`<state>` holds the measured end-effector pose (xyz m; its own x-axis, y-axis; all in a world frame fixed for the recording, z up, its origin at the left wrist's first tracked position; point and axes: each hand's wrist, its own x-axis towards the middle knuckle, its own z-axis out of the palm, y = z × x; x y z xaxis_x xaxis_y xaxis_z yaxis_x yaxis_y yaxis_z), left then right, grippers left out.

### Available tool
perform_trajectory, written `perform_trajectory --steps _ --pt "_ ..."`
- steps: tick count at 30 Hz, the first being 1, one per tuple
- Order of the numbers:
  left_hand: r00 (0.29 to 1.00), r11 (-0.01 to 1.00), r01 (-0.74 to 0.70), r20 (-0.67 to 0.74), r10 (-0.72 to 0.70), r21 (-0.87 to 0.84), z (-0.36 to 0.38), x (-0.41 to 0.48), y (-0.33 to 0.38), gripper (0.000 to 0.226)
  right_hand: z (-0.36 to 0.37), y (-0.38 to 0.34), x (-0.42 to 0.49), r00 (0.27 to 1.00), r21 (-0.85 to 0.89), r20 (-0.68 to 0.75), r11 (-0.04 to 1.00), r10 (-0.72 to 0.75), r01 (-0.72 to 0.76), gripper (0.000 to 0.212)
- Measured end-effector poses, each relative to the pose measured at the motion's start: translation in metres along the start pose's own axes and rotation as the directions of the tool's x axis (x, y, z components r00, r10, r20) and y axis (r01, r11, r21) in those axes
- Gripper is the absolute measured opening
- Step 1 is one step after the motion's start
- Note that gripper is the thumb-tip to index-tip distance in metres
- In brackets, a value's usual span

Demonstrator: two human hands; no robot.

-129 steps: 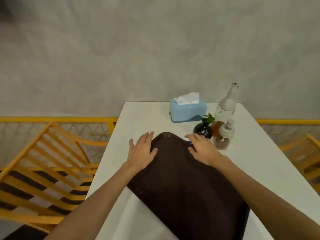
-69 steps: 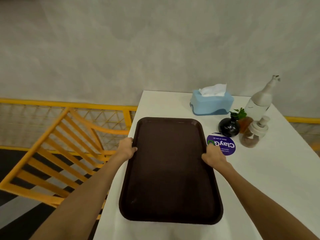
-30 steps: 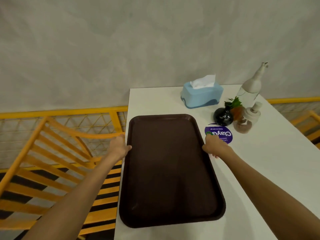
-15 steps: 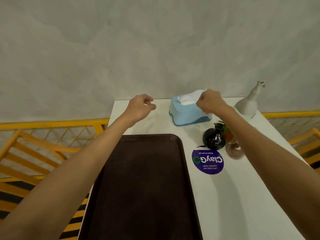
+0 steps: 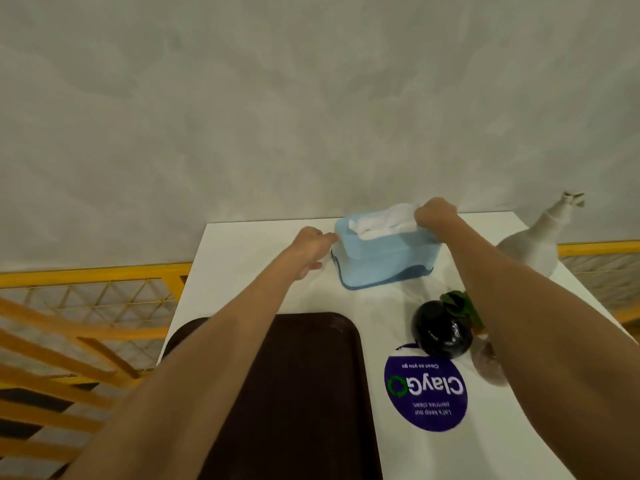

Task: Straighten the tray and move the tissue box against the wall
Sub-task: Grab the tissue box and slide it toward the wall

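Left hand [image 5: 311, 244] pressed with curled fingers against the near left end of the tissue box [image 5: 382, 257], thumb side touching its upper corner. Right hand [image 5: 433, 215] clenched over the far right end of the same box, knuckles up, beside the white tissue [image 5: 381, 222] poking from the slot. Between both hands, the blue box resting on the white surface [image 5: 249, 271], close to the grey wall [image 5: 311, 98] just beyond the fingers, slightly skewed to it; whether touching the wall, cannot tell. Under the left forearm, nearer the body, a dark brown tray [image 5: 304, 393] lying flat along the left edge of the surface. Under the right forearm, a black round vase [image 5: 440, 332] with green leaves [image 5: 457, 303], and nearer still a purple round sticker [image 5: 426, 393]. Right of the right hand, a pale spray bottle [image 5: 533, 244]. Far left of the left hand, orange chair slats [image 5: 52, 375] and a yellow railing [image 5: 86, 271].
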<state>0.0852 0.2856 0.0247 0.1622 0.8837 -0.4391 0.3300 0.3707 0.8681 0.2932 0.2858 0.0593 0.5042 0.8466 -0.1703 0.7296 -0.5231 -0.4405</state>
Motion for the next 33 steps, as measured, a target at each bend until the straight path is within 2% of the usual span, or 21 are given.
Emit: perform_trajectory --steps 6,9,17,20,22,27,33 --pt "0.995 0.996 0.076 0.061 -0.073 -0.052 0.024 0.013 -0.011 0.056 0.015 0.005 0.017 0.994 0.083 0.077 0.993 0.078 -0.084 0.034" --pt "0.992 0.991 0.076 0.111 -0.063 -0.113 0.031 0.014 -0.016 0.052 0.018 0.004 0.016 0.989 0.102 0.102 0.988 0.103 -0.113 0.037" --pt "1.000 0.988 0.013 -0.021 -0.017 -0.151 0.001 0.013 -0.033 0.047 0.039 -0.019 -0.004 0.984 0.227 0.157 0.967 0.081 -0.116 0.022" --pt "0.999 0.991 -0.003 -0.049 -0.003 -0.131 -0.021 0.008 -0.043 0.045 0.051 -0.033 -0.018 0.982 0.302 0.180 0.946 0.065 -0.118 0.010" --pt "0.998 0.996 -0.025 -0.068 0.019 -0.089 -0.037 0.006 -0.051 0.045 0.059 -0.042 -0.029 0.980 0.313 0.190 0.943 0.055 -0.114 0.015" --pt "0.992 0.998 -0.061 -0.108 0.057 -0.035 -0.080 0.000 -0.074 0.045 0.089 -0.060 -0.050 0.970 0.432 0.238 0.888 0.055 -0.156 0.048" --pt "0.978 0.996 -0.053 -0.207 0.036 -0.077 -0.134 0.000 -0.083 0.043 0.119 -0.105 -0.066 0.974 0.487 0.218 0.871 -0.054 -0.061 0.053"
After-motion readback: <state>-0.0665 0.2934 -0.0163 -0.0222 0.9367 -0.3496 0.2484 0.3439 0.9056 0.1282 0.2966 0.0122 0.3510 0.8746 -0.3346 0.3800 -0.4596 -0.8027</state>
